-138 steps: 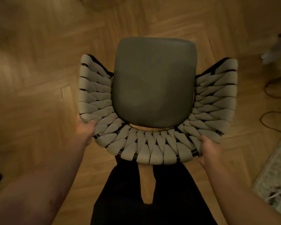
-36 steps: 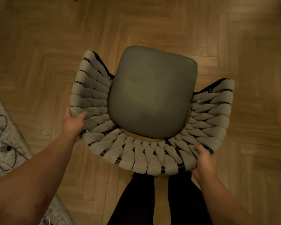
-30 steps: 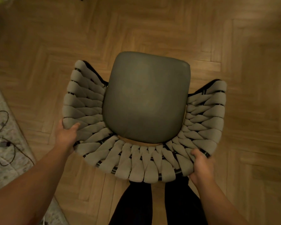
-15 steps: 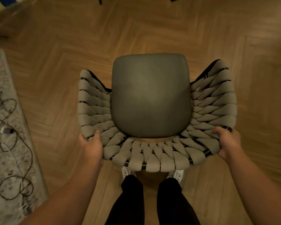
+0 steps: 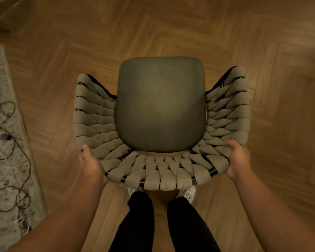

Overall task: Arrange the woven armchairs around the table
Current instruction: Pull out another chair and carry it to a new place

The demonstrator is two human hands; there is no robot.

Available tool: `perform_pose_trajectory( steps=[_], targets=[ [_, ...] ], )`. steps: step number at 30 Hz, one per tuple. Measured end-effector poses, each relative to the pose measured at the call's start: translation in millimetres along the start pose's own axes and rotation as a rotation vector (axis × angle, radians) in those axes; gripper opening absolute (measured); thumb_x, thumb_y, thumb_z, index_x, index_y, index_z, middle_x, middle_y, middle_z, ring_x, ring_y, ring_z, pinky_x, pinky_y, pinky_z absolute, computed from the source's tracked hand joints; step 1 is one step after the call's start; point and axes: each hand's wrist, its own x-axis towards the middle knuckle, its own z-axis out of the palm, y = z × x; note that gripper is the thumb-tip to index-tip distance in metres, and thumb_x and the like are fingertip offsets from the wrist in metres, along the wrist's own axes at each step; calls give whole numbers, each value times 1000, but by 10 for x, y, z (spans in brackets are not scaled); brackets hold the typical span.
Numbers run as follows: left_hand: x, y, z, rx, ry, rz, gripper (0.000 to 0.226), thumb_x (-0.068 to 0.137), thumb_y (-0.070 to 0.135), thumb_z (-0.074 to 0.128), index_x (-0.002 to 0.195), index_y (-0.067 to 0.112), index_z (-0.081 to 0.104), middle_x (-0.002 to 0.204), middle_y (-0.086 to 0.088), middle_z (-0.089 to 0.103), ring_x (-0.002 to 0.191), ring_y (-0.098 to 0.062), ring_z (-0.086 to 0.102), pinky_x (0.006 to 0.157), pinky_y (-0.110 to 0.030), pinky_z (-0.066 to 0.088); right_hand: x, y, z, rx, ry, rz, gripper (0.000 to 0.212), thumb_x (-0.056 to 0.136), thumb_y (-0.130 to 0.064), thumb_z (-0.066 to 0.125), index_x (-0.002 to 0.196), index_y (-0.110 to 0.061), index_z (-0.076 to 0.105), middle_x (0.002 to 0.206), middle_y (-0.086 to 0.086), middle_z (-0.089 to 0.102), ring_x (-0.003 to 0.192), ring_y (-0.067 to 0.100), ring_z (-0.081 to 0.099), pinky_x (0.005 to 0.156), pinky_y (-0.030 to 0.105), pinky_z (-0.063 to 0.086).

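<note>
Woven armchair (image 5: 160, 104), mid-carry: left hand (image 5: 91, 165) and right hand (image 5: 237, 159) both grasping backrest rim; next, steering toward unseen table.

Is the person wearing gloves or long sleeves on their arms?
No. The left hand and right hand are bare, with no gloves, rings or watch showing. The left forearm and right forearm show no sleeves either.

Woven-cord armchair (image 5: 96, 113); herringbone wood floor (image 5: 171, 28)
</note>
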Motion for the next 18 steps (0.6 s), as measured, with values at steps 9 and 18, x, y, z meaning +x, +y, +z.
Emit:
perform_pose_trajectory(
  steps=[9, 18],
  targets=[
    [260, 300, 598, -95, -241, -168, 71, 95, 73, 32, 130, 21, 66, 115, -10, 76, 98, -30, 75, 71, -45, 63, 354, -334, 414, -46, 16, -19, 41, 86, -12, 64, 127, -13, 63, 113, 16, 73, 96, 39, 73, 85, 59, 58],
    [640, 589, 1150, -105, -200, -129, 67, 94, 71, 39, 132, 22, 65, 123, -10, 73, 112, -34, 70, 92, -58, 56, 649, -768, 954, -20, 25, -27, 40, 86, -9, 64, 125, -14, 63, 113, 17, 72, 99, 40, 71, 89, 61, 55]
  ],
)
